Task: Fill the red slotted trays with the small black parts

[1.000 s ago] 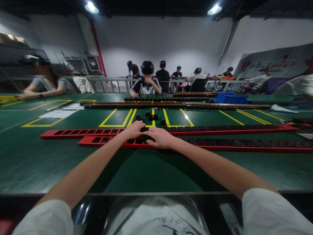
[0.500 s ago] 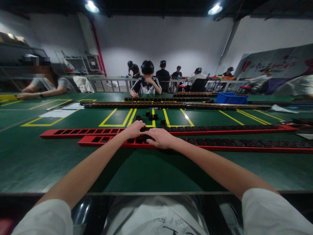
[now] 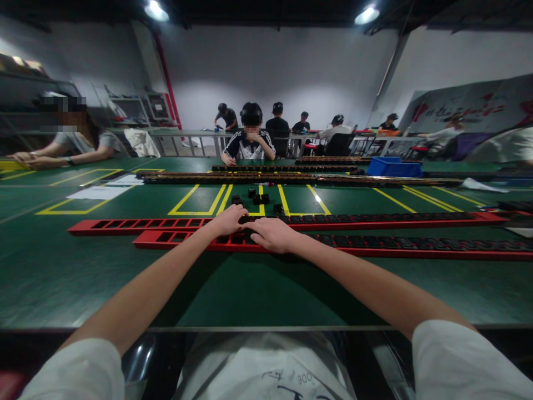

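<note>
Two long red trays lie across the green table, the near one [image 3: 144,240] in front of the far one [image 3: 81,228]. Their left slots show bare, while the right stretches hold rows of black pieces [image 3: 403,243]. My left hand [image 3: 230,220] is over the trays with its fingers bent together; what they pinch is too small to name. Right beside it, fingertips almost touching, my right hand [image 3: 272,234] is closed over the near tray, its grip hidden. Several small black blocks [image 3: 261,199] lie just beyond my hands.
Dark long strips [image 3: 179,178] run across behind the trays. A blue bin [image 3: 393,167] stands at the back right, white paper [image 3: 97,193] lies at the left. A person [image 3: 250,141] sits opposite, another [image 3: 79,141] at the left.
My hands have barely moved; the right fingers shifted slightly at the near tray. The person at the left has brought a hand further left.
</note>
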The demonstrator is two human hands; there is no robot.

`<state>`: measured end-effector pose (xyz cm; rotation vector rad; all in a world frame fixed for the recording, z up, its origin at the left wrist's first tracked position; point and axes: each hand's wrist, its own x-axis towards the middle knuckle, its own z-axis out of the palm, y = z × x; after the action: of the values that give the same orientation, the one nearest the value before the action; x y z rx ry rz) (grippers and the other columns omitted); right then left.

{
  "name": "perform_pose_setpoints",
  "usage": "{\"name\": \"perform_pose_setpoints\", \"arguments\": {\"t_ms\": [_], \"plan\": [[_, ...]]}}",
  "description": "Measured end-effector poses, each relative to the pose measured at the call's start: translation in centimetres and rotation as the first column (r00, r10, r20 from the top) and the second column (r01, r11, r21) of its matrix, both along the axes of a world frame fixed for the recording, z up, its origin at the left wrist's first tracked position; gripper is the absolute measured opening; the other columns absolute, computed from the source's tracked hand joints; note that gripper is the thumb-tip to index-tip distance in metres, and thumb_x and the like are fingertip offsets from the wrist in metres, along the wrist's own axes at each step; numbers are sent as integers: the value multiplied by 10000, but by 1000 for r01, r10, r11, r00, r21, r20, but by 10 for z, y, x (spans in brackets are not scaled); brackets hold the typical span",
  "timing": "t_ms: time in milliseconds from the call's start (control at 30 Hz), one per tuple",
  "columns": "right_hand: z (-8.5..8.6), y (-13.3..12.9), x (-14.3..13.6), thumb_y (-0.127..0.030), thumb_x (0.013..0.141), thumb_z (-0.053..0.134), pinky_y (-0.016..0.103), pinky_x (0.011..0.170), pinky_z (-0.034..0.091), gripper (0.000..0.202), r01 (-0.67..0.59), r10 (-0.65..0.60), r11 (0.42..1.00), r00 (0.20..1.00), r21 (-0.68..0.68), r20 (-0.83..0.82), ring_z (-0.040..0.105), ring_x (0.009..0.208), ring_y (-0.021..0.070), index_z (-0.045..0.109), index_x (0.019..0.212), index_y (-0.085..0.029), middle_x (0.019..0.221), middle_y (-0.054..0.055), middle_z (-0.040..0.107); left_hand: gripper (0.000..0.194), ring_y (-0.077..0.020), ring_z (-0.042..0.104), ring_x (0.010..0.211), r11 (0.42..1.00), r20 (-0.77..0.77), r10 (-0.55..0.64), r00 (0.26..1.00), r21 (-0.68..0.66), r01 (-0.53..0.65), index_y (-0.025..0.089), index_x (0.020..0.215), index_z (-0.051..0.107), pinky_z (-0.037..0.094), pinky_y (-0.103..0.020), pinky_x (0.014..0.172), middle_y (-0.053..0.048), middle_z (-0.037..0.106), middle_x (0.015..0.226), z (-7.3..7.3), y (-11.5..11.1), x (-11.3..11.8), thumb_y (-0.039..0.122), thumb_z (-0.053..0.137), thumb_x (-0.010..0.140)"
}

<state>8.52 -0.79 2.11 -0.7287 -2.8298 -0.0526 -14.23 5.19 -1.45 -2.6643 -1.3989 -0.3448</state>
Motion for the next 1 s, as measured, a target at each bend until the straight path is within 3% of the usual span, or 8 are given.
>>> {"name": "perform_pose_setpoints", "arguments": {"t_ms": [133,267,433,800,1000], "plan": [[0,0,1,-297,1043,376,341,874,475,420,9,-9,1000,1000,-7,-19,669,1034,233,513,1421,-176,1194,127,704,333,-276,565,1048,1000,2,2,1000,5,-2,163,1129,645,471,-382,911,-110,615,1098,-1,1,-1,373,630,870],[-1,0,0,-351,1027,441,336,871,472,420,11,-11,1000,1000,3,-14,668,1042,238,536,1407,-198,1189,121,709,331,-268,574,1031,1000,-1,-1,1000,19,1,157,1088,654,465,-373,905,-109,618,1062,-1,1,1,428,581,914],[-4,2,0,-433,993,515,342,822,478,430,48,-48,999,999,-3,5,678,975,258,593,1304,-148,1117,147,721,368,-257,578,1011,999,21,-16,1000,33,15,167,1067,655,461,-362,891,-100,620,1034,-2,1,1,492,537,940],[-2,4,3,-372,928,622,427,956,483,424,-153,151,988,978,1,-145,594,1124,272,570,1275,-133,1249,171,628,312,-262,565,1010,1000,15,-11,1000,5,10,176,1082,654,464,-380,894,-106,619,1072,0,0,0,420,576,905],[0,3,3,-403,930,629,415,925,492,461,-131,130,991,984,0,-120,609,1093,276,574,1288,-118,1197,172,650,301,-257,568,1027,1000,29,-11,1000,7,11,188,1075,653,462,-371,910,-93,619,1057,-1,1,0,427,561,916]]}}
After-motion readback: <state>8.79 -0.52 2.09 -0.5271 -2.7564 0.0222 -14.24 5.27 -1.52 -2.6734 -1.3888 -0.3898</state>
